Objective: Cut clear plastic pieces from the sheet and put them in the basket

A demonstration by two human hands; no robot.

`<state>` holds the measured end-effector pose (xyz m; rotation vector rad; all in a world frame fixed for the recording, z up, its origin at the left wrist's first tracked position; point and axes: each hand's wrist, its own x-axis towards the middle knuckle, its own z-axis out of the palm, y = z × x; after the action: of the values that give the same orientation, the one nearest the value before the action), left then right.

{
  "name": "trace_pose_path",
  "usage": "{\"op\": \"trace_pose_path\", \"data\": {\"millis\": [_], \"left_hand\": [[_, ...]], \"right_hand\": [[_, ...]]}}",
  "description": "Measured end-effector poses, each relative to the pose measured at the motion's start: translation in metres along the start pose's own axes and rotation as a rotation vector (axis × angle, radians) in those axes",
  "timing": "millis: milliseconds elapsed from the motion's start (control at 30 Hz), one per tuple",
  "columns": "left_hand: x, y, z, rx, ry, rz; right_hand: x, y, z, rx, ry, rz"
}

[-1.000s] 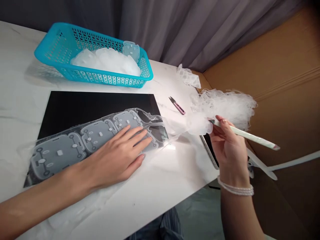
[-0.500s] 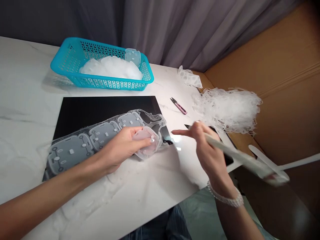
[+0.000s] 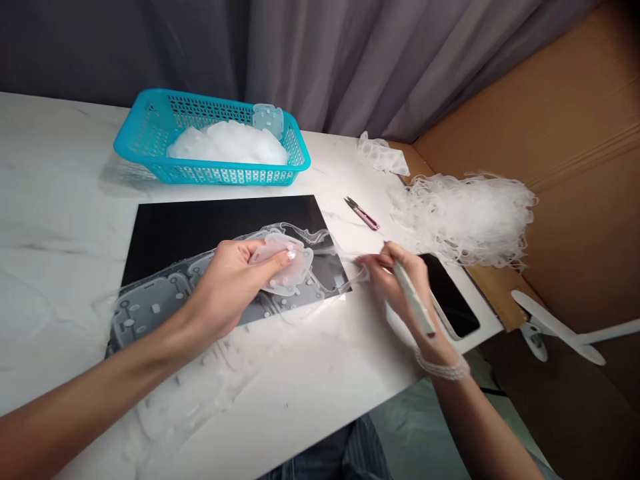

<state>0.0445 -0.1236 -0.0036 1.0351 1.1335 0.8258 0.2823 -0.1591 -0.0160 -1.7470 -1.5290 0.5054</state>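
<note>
My left hand [image 3: 240, 280] is closed on a small translucent silicone-like pad [image 3: 285, 270], thumb on top. Beneath it lies a clear moulded sheet [image 3: 155, 303] with several such pads in it, partly on a black board [image 3: 185, 230] and partly over the white table. A thin clear strip [image 3: 330, 290] stretches from the sheet toward my right hand [image 3: 400, 273], whose fingertips seem to pinch its end. That hand also holds a pale pen-like tool [image 3: 414, 297] against the palm; its tip is mostly hidden by the fingers.
A blue basket [image 3: 215, 175] holding a heap of translucent pads stands at the back. Pink thread snips [image 3: 363, 213] lie right of the board. Beyond are a pile of clear scraps [image 3: 470, 217], a phone [image 3: 453, 297], a cardboard wall [image 3: 565, 127] and a white stand [image 3: 555, 327].
My right hand has moved down slightly and turned the tool inward, and its fingers have closed near the clear strip. My left hand has lifted the pad a little up and left.
</note>
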Motion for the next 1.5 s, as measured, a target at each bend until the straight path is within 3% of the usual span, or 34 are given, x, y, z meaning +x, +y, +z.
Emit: {"op": "trace_pose_path", "data": {"millis": [100, 233, 433, 533, 700, 833, 1033, 1167, 1333, 1467, 1500], "left_hand": [[0.005, 0.003, -0.003, -0.242, -0.099, -0.081], [0.003, 0.007, -0.002, -0.374, -0.199, -0.154], [-0.003, 0.014, -0.002, -0.404, -0.287, -0.144], [-0.007, 0.018, -0.007, -0.408, -0.287, -0.130], [-0.021, 0.020, -0.029, -0.468, -0.261, -0.132], [-0.033, 0.011, -0.047, -0.595, -0.226, -0.201], [-0.040, -0.002, -0.053, -0.681, -0.191, -0.250], [-0.040, -0.008, -0.057, -0.691, -0.181, -0.250], [-0.041, -0.017, -0.059, -0.727, -0.172, -0.212], [-0.044, -0.016, -0.052, -0.776, -0.301, -0.171], [-0.045, -0.014, -0.050, -0.781, -0.312, -0.165]], "right_hand": [[0.011, 0.012, -0.018, -0.074, 0.002, 0.038], [0.010, -0.006, -0.015, 0.080, 0.079, 0.010], [0.001, -0.061, 0.006, 0.542, -0.234, 0.061], [0.008, -0.074, 0.015, 0.713, -0.318, 0.089], [0.026, -0.074, 0.033, 0.813, -0.363, 0.102], [0.029, -0.070, 0.044, 0.841, -0.393, 0.155], [0.026, -0.066, 0.049, 0.946, -0.430, 0.235], [0.028, -0.066, 0.048, 0.957, -0.391, 0.225], [0.012, -0.075, 0.050, 0.778, -0.220, 0.061], [-0.010, -0.090, 0.052, 0.535, -0.431, -0.121], [-0.013, -0.091, 0.051, 0.527, -0.428, -0.145]]}}
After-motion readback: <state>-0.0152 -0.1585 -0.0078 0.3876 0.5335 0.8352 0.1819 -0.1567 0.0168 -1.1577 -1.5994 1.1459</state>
